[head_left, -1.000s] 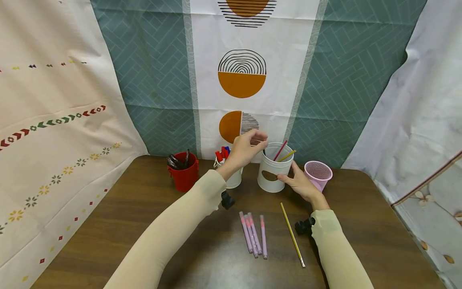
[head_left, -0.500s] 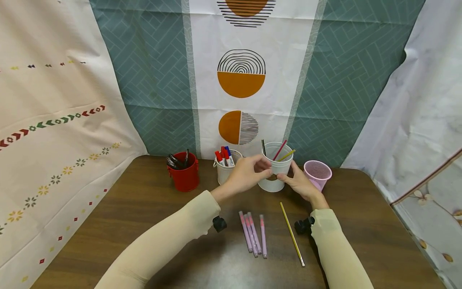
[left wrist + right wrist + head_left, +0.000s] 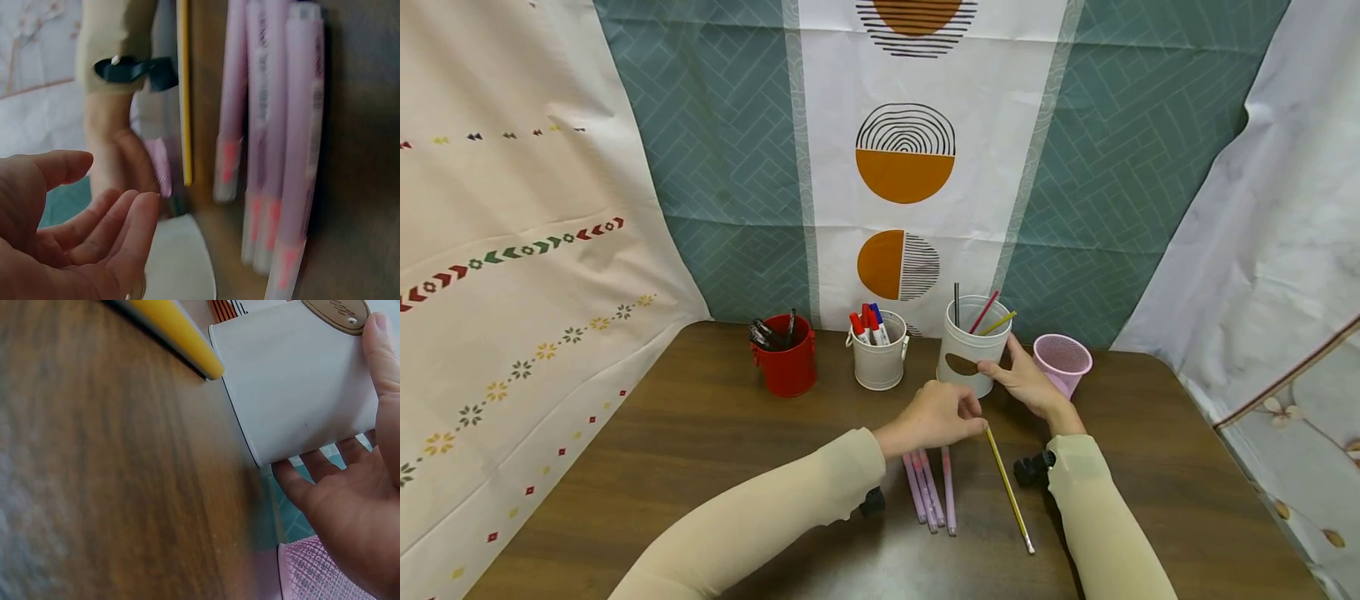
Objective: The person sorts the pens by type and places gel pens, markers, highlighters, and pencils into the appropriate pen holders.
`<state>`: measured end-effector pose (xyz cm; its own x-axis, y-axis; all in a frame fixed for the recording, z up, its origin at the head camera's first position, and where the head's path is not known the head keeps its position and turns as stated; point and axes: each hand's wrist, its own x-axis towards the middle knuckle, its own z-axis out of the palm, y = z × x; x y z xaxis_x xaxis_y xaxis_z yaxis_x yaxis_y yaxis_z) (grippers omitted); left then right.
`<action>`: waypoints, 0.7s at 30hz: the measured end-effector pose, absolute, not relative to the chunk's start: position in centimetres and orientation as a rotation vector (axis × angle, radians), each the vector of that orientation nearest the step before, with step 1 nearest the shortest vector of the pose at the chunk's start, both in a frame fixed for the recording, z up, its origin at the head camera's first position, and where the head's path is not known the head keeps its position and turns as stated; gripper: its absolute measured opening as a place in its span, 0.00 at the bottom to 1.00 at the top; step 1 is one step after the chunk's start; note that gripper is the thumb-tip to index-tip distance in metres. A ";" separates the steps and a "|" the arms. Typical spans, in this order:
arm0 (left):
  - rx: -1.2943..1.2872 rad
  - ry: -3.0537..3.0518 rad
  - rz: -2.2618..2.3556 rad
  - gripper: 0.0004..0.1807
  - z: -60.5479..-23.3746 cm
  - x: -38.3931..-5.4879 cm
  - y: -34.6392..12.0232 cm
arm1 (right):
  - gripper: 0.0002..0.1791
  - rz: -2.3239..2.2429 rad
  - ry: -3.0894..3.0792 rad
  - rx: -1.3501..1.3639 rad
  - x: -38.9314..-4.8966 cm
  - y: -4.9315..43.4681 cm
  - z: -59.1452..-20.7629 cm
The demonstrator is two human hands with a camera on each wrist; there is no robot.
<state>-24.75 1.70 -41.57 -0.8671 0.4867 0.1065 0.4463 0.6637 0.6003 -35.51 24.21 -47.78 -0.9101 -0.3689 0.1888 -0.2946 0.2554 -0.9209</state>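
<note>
My right hand [image 3: 1026,382] grips the side of a large white pen pot [image 3: 958,346], thumb beside its brown oval label [image 3: 337,312] and fingers spread round the wall. A black, a pink and a yellow pencil lean inside the pot. Over the table my left hand [image 3: 936,417] holds nothing; its thumb and fingers are apart in the left wrist view. In the head view its fingertips are right at the far end of a yellow pencil [image 3: 1009,492] lying on the table. Several light purple highlighters [image 3: 303,137] lie beneath that hand, partly hidden by it in the head view.
A smaller white bucket [image 3: 880,367] with red and blue markers stands left of the pot. Further left is a red bucket [image 3: 788,371] of black pens. A pink mesh cup [image 3: 1063,358] stands behind the right hand. Patterned cloth [image 3: 737,167] hangs behind the table [image 3: 700,442].
My left hand has come down from above the white pot's rim, past its front, to the yellow pencil's far end. A black pencil now shows standing in the pot. The right hand has stayed put.
</note>
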 end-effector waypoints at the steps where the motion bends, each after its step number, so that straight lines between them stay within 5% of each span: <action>1: 0.786 2.808 0.955 0.07 -41.8 -24.6 2.0 | 0.45 -1.767 2.432 -0.642 -35.5 24.2 -47.8; 21: 0.830 2.896 0.179 0.21 -43.1 -21.2 8.0 | 0.44 -1.782 2.422 -0.644 -35.6 24.3 -47.8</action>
<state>-21.24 8.00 -43.08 -0.8418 0.5329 -0.0859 0.5183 0.8424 0.1470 -35.61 24.26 -47.84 -0.9102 -0.3679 0.1903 -0.2912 0.2415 -0.9257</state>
